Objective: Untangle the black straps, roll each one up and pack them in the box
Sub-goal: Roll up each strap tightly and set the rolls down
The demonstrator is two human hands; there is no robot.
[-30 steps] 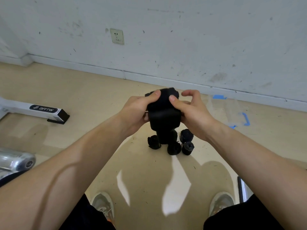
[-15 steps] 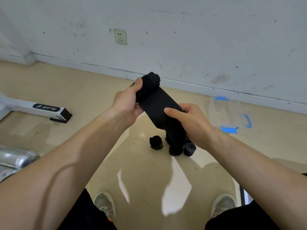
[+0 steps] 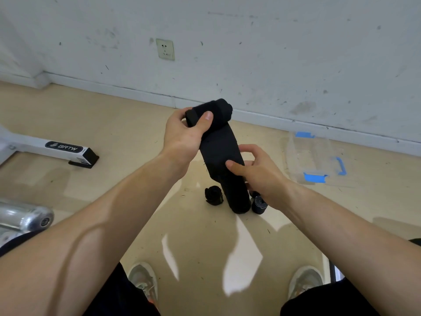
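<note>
**Strap** [image 3: 221, 153]: matt black cloth, fuzzy at its rolled top. **Rolled straps** [image 3: 214, 195] below the strap: the same matt cloth. **Floor** [image 3: 136, 133] beneath the strap: smooth, glossy, beige, with bright reflections. **Box** [image 3: 296, 156] right of the strap: clear glossy plastic with blue plastic clasps [image 3: 315, 177]. **Tube** [image 3: 25, 218] far left of the strap: polished metal. **Wall** [image 3: 273, 53] behind the strap: matt white, scuffed.
</note>
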